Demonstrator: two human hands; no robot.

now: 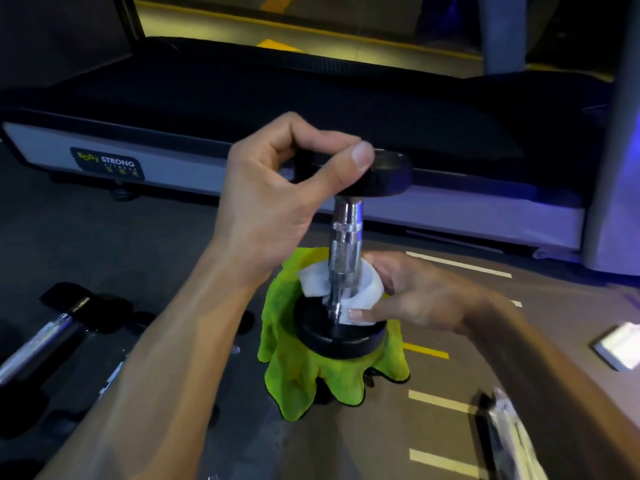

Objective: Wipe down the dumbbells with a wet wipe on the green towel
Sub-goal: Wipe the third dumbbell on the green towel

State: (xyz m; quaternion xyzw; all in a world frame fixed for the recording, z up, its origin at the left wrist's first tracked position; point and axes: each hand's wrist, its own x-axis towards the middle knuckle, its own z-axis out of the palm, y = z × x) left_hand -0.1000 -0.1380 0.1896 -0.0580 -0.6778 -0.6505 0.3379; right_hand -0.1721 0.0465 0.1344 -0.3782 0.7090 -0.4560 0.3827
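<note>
Dumbbell (346, 244) upright on green towel (304, 379); left hand (277, 188) grips top plate, right hand (412, 299) wraps wet wipe (367, 292) around lower handle. Wiping midway; other dumbbells (52, 330) on floor probably still pending.

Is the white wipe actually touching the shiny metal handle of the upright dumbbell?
Touching. The head view shows the wet wipe wrapped around the handle's lower end, pressed there by the right hand.

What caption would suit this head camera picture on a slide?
Left hand steadies an upright dumbbell on a green towel while the right hand wraps a wet wipe around its handle.
</note>
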